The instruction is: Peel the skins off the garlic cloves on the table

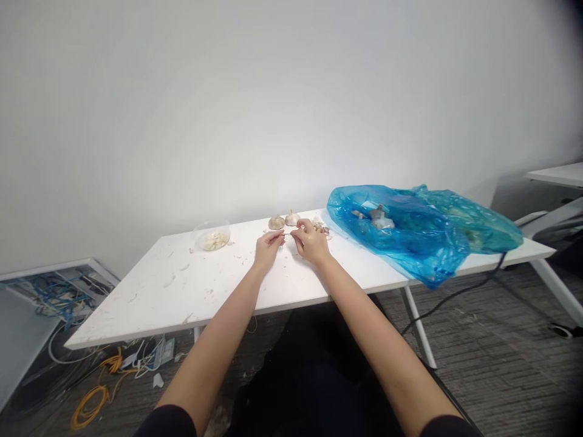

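Over the white table [182, 291], my left hand [268, 247] and my right hand [311, 241] nearly meet, both with fingers pinched. A small thin brownish piece shows between their fingertips; it is too small to name. Just behind the hands sit two garlic bulbs, one [276, 222] above my left fingers and a paler one [292, 218] nearer the right hand. Loose reddish garlic cloves [322, 229] lie beside and behind my right hand. To the left, a clear bowl [197, 233] holds peeled pale cloves [215, 241].
A blue plastic bag [410, 233] with scraps inside covers the table's right part, beside a greenish bag [483, 221]. Bits of peel dot the tabletop. Orange cables [93, 403] and a power strip [164, 352] lie on the floor at left. A wall stands behind.
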`<action>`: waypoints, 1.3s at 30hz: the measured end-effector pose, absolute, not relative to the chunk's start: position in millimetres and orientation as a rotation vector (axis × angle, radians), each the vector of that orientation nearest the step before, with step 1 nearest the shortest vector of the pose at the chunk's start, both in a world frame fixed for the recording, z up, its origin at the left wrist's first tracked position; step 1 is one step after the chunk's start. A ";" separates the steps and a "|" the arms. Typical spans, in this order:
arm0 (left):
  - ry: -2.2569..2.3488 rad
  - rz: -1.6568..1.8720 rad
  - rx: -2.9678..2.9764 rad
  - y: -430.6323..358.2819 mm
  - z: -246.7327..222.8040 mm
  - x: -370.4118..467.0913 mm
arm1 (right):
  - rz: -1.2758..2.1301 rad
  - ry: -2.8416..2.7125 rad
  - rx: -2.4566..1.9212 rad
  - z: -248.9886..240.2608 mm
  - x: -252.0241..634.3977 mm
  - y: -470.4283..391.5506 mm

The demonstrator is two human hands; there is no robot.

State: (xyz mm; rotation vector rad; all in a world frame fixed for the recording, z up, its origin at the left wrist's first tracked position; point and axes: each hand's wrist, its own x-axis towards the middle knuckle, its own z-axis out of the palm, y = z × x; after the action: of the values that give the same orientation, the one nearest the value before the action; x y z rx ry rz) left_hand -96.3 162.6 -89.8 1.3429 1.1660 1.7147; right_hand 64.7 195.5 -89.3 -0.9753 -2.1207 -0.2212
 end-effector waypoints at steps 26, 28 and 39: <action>1.149 1.706 1.283 167.0 -94.5 -98.0 | -0.168 -2.128 -0.980 -86.7 64.8 192.4; 1.150 1.706 1.305 167.6 -95.5 -99.2 | -0.171 -2.142 -0.984 -86.3 65.3 192.4; 1.234 1.705 1.416 169.5 -97.1 -104.2 | -0.267 -2.246 -1.038 -84.1 63.6 189.8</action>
State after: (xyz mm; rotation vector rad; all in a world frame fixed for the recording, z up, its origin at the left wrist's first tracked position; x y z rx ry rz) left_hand -104.2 169.5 -97.1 1.4163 1.2344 1.7053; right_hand 63.6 189.8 -84.1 -1.0381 -2.2457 -0.2672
